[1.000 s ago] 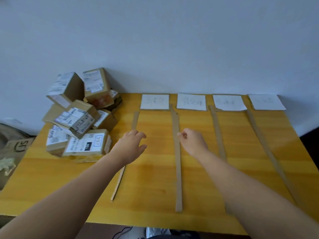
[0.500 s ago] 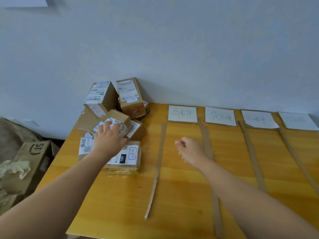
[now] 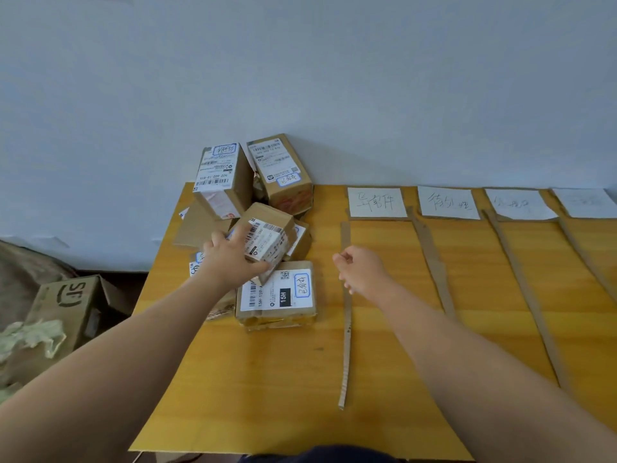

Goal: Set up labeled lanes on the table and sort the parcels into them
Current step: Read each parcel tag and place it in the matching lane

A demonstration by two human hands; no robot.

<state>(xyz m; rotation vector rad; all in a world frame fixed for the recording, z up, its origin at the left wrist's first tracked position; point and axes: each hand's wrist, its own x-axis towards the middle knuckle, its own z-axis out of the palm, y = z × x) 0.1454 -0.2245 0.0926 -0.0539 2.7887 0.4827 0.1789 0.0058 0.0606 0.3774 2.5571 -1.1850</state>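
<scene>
A pile of cardboard parcels sits at the table's back left. My left hand (image 3: pixel 230 259) grips a small parcel (image 3: pixel 270 233) with a white shipping label, tilted in the middle of the pile. Below it lies a flat parcel (image 3: pixel 278 295) marked 15H. Two taller parcels (image 3: pixel 222 175) (image 3: pixel 280 170) lean against the wall. My right hand (image 3: pixel 362 270) hovers loosely curled over the first cardboard strip (image 3: pixel 345 345), holding nothing. Several paper lane labels (image 3: pixel 375 202) (image 3: pixel 447 202) lie along the back edge, with cardboard strips (image 3: pixel 434 262) (image 3: pixel 524 292) between the lanes.
The yellow wooden table (image 3: pixel 267 396) stands against a pale wall. On the floor to the left are an open cardboard box (image 3: pixel 70 305) and crumpled packing paper (image 3: pixel 30 335). The table's front edge is near my body.
My left hand went left from the first strip to the parcel pile and closed on the small tilted parcel. The view turned left. My right hand stayed roughly in place.
</scene>
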